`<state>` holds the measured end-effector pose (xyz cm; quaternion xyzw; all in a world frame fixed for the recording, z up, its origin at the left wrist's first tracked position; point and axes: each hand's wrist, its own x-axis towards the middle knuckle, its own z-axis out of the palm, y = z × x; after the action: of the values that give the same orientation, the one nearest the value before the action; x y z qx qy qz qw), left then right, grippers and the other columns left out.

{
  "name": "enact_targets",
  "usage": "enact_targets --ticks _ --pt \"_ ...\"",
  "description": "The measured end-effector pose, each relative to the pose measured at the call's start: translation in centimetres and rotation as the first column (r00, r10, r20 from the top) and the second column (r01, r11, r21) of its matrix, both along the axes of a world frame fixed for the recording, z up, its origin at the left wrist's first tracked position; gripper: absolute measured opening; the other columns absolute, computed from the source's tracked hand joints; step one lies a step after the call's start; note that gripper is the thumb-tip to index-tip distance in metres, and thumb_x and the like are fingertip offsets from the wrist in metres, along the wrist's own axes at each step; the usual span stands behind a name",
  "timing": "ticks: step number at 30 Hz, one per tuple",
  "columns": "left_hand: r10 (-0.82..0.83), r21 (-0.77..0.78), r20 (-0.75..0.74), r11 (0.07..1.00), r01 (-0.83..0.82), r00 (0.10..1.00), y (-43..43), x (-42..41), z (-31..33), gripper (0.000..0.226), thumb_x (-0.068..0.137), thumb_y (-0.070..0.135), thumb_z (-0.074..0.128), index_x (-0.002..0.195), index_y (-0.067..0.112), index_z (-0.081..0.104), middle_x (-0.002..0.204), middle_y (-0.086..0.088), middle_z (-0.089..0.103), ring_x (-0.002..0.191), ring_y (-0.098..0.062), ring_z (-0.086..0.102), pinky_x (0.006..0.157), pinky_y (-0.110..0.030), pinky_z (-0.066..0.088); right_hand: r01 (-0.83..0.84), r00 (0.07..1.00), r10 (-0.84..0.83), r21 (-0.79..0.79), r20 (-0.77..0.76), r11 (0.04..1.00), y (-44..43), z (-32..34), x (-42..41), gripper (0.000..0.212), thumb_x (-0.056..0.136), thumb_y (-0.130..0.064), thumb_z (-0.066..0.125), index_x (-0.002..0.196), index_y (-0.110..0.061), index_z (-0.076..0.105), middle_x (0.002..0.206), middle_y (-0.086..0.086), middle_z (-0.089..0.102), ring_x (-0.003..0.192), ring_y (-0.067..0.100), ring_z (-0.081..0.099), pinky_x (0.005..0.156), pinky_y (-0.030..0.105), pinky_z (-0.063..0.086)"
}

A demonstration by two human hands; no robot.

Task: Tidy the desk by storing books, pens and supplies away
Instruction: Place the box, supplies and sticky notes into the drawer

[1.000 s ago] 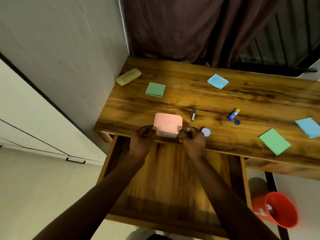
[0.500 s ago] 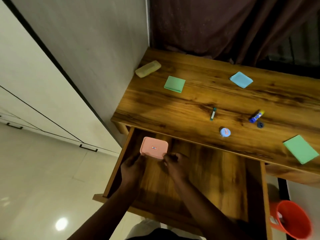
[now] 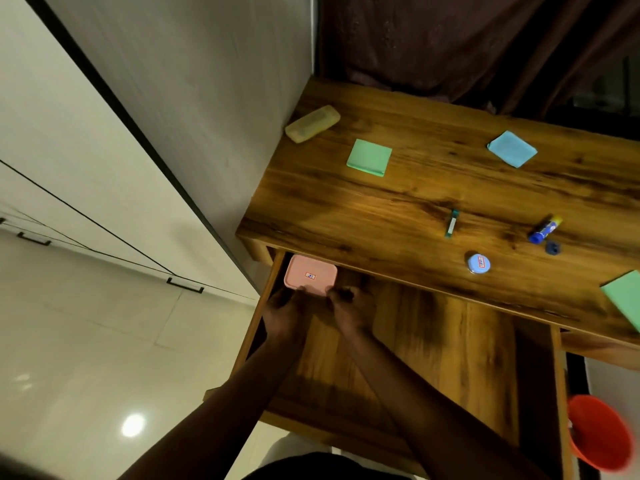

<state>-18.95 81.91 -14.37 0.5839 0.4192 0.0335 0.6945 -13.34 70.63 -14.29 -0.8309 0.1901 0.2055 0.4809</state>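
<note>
As left hand (image 3: 287, 313), right hand (image 3: 350, 306) pinch pink box (image 3: 310, 274), pushed deeper into drawer (image 3: 450, 341)

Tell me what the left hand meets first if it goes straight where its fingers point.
The pink box, whose near edge the left hand holds; the space behind it, under the desk, is hidden.

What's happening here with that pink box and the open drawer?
A person is tidying a wooden desk. The left hand and right hand hold a pink box in the back left corner of the open drawer. A yellow case, a green pad, a blue pad, a glue stick and a round tin lie on the desk.
</note>
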Motion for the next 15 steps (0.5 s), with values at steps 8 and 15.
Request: enact_targets --ticks 8,15 --pt "-0.050 -0.037 -0.038 0.998 0.049 0.998 -1.3 -1.2 1.2 0.024 0.098 0.027 0.065 0.121 0.020 0.070 0.110 0.003 0.076 0.102 -0.017 0.072 0.075 -0.027 0.058 0.012 1.000 -0.012 -0.019 0.016 1.000 -0.9 0.9 -0.5 0.041 0.089 -0.049 0.074 0.110 -0.014 0.073 0.111 0.002 0.071 0.086 0.010 0.060 0.053 0.017 0.038" --pt "-0.138 0.022 -0.004 0.990 0.138 0.990 -2.3 -1.6 4.7 0.017 0.096 0.026 0.068 0.106 0.013 0.073 0.090 -0.007 0.078 0.080 -0.024 0.077 0.069 -0.036 0.063 0.010 0.995 -0.024 0.138 0.097 0.990 -2.3 2.4 -1.5 0.024 0.092 -0.048 0.070 0.084 -0.025 0.070 0.078 -0.005 0.075 0.069 0.008 0.074 0.067 0.034 0.063"
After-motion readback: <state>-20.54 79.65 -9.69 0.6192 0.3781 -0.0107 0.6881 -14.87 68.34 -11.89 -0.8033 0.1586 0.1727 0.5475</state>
